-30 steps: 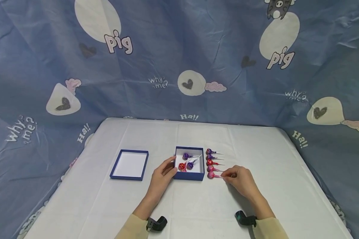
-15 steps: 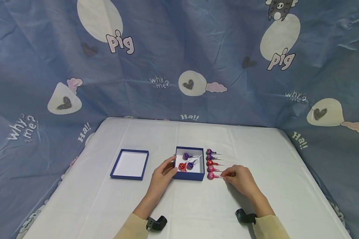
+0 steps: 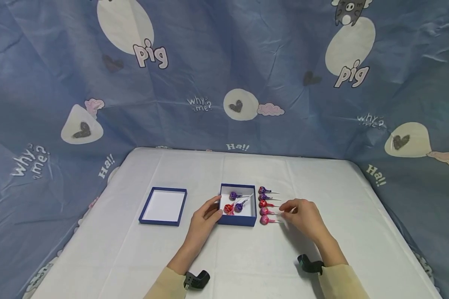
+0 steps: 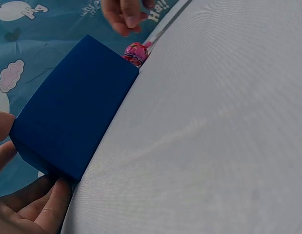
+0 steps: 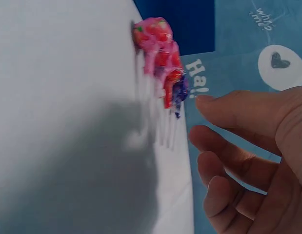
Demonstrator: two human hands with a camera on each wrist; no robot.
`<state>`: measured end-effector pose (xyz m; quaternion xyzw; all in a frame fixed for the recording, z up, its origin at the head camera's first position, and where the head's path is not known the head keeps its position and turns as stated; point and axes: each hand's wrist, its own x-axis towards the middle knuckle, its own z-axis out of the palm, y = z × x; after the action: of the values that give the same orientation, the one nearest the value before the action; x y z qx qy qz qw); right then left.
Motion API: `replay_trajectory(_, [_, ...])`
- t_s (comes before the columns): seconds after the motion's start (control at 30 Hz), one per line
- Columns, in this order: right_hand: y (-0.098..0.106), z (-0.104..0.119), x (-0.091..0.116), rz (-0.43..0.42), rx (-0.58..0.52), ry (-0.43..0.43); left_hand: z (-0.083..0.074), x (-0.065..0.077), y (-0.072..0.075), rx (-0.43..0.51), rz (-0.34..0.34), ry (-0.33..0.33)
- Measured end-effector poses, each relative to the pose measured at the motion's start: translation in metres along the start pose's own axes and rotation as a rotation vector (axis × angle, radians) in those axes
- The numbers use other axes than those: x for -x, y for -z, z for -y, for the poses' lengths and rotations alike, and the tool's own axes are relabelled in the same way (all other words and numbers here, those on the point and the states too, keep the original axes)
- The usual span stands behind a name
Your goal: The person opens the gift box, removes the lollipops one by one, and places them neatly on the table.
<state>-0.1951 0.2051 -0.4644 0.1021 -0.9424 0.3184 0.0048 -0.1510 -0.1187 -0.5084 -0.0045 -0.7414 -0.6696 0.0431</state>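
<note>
In the head view, a blue open-topped box [image 3: 236,220] stands mid-table with several wrapped lollipops inside, among them a purple one [image 3: 233,195] and a red one [image 3: 228,208]. My left hand [image 3: 203,220] holds the box at its left side; the left wrist view shows fingers [image 4: 55,204] against the blue wall. Right of the box lies a column of several lollipops, sticks pointing right, purple at the back, then red [image 3: 262,204], with a pink one [image 3: 264,220] nearest me. My right hand [image 3: 302,214] hovers by the stick ends, thumb and fingertips apart, nothing between them in the right wrist view.
A shallow blue-rimmed lid [image 3: 159,222] with a white inside lies to the left of the box. White cloth [image 3: 243,265] covers the table. A blue printed curtain [image 3: 194,133] hangs behind and along both sides.
My right hand has let go of the nearest pink lollipop's stick and moved slightly up and away from me. That lollipop lies at the near end of the column. The left hand stays put.
</note>
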Motion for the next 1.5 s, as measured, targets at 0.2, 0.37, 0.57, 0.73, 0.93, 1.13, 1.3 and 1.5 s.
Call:
replay_trajectory(0.2, [0.005, 0.011, -0.010, -0.040, 0.018, 0.063, -0.001, -0.001, 0.001, -0.011, -0.005, -0.021])
replay_trajectory(0.37, [0.007, 0.023, -0.017, -0.057, 0.003, 0.090, -0.001, -0.001, 0.001, -0.003, 0.000, -0.032])
replay_trajectory(0.57, [0.007, 0.040, -0.024, -0.063, -0.035, 0.104, -0.002, -0.001, 0.002, -0.007, -0.003, -0.015])
replay_trajectory(0.73, [0.003, 0.053, -0.032, -0.057, -0.062, 0.118, -0.003, -0.001, 0.004, -0.009, -0.010, -0.010])
replay_trajectory(0.93, [-0.007, 0.059, -0.043, -0.036, -0.095, 0.199, -0.001, -0.001, 0.003, 0.003, -0.004, -0.001])
replay_trajectory(1.13, [-0.016, 0.060, -0.051, 0.017, -0.126, 0.257, -0.005, 0.000, 0.000, 0.005, -0.001, 0.020])
replay_trajectory(1.3, [-0.022, 0.060, -0.057, 0.078, -0.095, 0.298, -0.030, 0.009, -0.001, 0.009, 0.013, 0.009])
replay_trajectory(1.5, [-0.031, 0.063, -0.065, 0.151, -0.018, 0.290, -0.034, 0.012, -0.001, 0.014, 0.023, 0.008])
